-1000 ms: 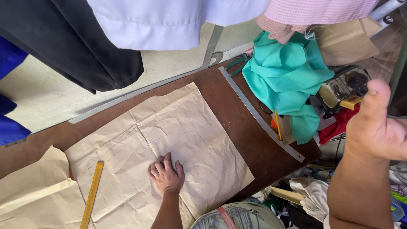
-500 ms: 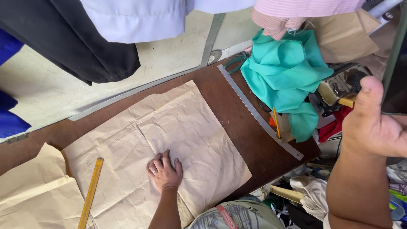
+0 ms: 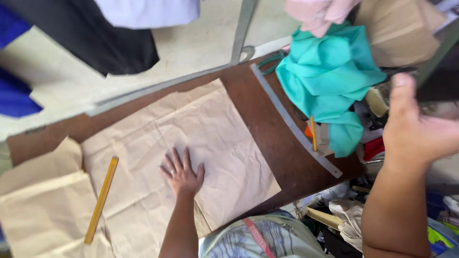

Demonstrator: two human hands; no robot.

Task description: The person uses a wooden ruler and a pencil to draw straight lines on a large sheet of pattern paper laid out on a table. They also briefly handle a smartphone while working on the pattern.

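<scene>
My left hand [image 3: 181,174] lies flat with its fingers spread on a large creased sheet of brown paper [image 3: 215,119], which is spread over a dark brown table [image 3: 267,129]. My right hand [image 3: 416,129] is raised off the table's right end. It is blurred and grips a dark flat object [image 3: 442,76] at the frame's edge. A yellow ruler [image 3: 101,199] rests on the paper to the left of my left hand. A grey curved ruler [image 3: 291,126] lies along the table's right side.
Teal cloth [image 3: 325,76] is heaped at the right end, with a yellow pencil [image 3: 313,134] beside it. More brown paper [image 3: 43,205] lies at the left. Black [image 3: 95,33], pale [image 3: 148,12] and blue [image 3: 19,91] garments hang above. A long grey straightedge [image 3: 162,86] lines the far edge.
My left hand stays pressed on the paper. My right hand with the dark object has shifted slightly and is now blurred. The view has tilted a little.
</scene>
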